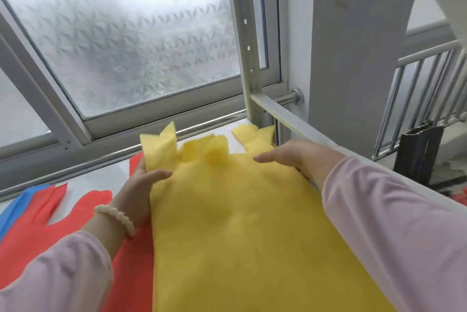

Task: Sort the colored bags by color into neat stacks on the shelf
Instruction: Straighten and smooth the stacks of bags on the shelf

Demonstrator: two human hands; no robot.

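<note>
We see a person's left hand (137,185) pinching the left edge of a yellow bag (240,223) just below its upright handle, thumb on top and fingers tucked behind the cloth, while the right hand (290,155) rests flat and loosely spread, palm down, on the bag's upper right corner. The yellow bag lies between both hands on the white shelf (96,180), beside a red bag (32,231); a blue bag (15,208) shows beyond the red one at the far left.
</note>
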